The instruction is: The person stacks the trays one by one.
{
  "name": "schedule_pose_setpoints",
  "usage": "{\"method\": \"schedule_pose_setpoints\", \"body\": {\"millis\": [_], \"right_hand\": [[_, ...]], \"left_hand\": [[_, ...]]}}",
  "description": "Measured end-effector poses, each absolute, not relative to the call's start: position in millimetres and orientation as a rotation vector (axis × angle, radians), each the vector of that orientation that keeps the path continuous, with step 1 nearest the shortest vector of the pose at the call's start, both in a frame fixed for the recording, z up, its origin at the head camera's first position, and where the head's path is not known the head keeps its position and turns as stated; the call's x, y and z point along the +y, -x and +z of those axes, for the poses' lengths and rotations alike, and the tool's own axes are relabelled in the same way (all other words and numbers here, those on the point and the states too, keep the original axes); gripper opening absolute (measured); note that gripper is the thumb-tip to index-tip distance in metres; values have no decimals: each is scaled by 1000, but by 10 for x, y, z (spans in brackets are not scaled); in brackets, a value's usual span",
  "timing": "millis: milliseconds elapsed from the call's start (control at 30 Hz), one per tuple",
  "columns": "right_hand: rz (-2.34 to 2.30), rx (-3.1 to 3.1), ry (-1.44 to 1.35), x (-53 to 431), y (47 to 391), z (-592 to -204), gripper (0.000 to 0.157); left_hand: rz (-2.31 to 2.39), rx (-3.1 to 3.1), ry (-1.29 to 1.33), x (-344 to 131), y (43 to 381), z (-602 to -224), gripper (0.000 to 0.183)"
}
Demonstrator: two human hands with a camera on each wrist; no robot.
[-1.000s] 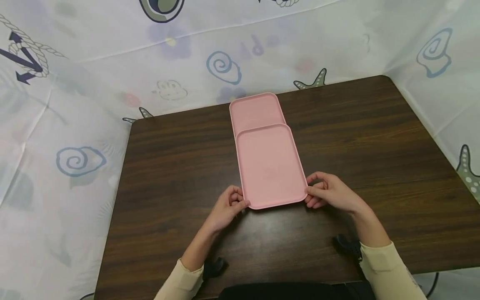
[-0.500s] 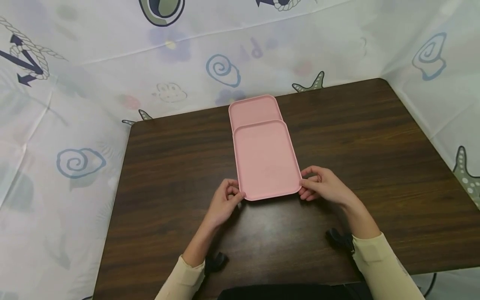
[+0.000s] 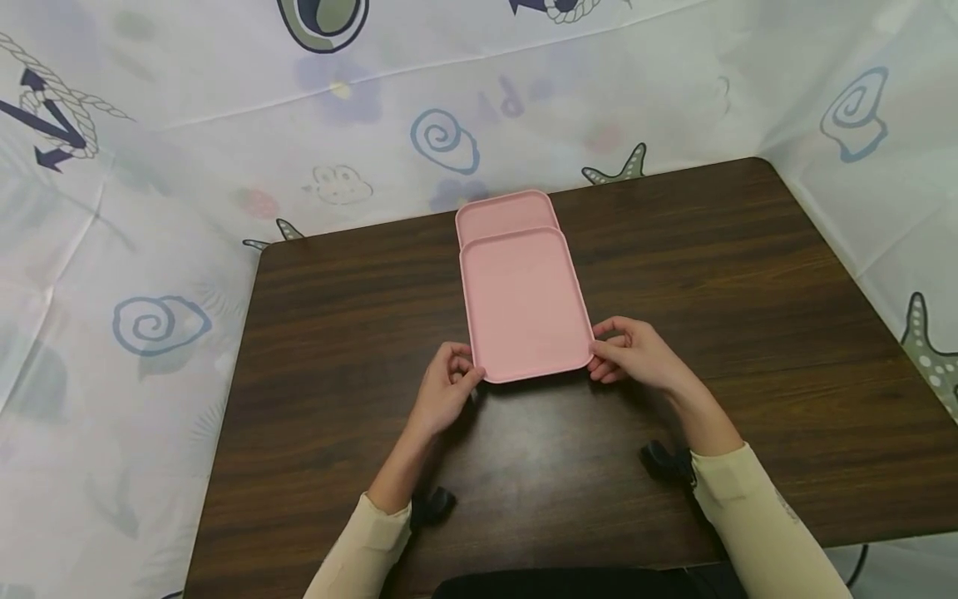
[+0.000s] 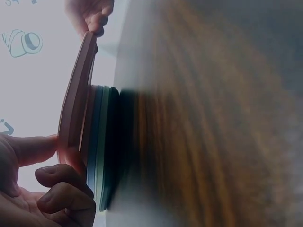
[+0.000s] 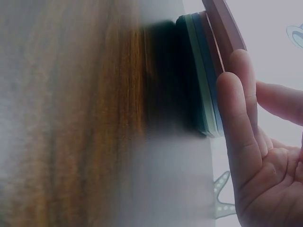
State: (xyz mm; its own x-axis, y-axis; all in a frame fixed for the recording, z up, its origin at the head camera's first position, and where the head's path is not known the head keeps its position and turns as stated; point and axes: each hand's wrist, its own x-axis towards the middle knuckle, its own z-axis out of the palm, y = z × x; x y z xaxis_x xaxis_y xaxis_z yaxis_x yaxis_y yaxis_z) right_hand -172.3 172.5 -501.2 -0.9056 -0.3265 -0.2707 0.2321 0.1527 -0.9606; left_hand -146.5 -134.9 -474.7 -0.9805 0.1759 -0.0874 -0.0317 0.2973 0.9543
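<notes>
A pink rectangular tray [image 3: 527,308] with a low raised rim lies over a second pink tray [image 3: 509,215], whose far end shows beyond it. My left hand [image 3: 445,387] pinches the upper tray's near left corner, thumb on top and fingers below. At the near right corner, my right hand [image 3: 632,353] grips the same tray, again with the thumb above. Seen edge-on in the left wrist view, the held tray [image 4: 75,94] tilts away from a stack. That stack includes a blue tray [image 4: 94,137] and a green tray [image 4: 101,151] under the lower pink one.
The stack stands near the back edge of a dark wood table [image 3: 359,333]. Behind and beside the table hangs a white cloth [image 3: 247,108] printed with shells, anchors and starfish. Black wrist devices [image 3: 432,506] sit on both forearms.
Both hands have moved the upper pink tray away from the body, toward the back of the table. It now covers more of the lower pink tray.
</notes>
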Motion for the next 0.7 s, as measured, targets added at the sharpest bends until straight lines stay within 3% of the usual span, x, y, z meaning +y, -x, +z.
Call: {"method": "schedule_pose_setpoints", "body": {"millis": [133,367,700], "right_hand": [[-1816,2050,76,1707,1783,-4988,37],[-1851,2102,60,1672,1887,-5012,35],[-1933,2152,5,1561,1995,-5005,34]], "left_hand": [[1783,2406,-127,-1331,1527,-4750,31],[1745,2560,-101,-1372,1740,-5134,31],[1757,2666,-56,-1337,1870,-5129,27]]}}
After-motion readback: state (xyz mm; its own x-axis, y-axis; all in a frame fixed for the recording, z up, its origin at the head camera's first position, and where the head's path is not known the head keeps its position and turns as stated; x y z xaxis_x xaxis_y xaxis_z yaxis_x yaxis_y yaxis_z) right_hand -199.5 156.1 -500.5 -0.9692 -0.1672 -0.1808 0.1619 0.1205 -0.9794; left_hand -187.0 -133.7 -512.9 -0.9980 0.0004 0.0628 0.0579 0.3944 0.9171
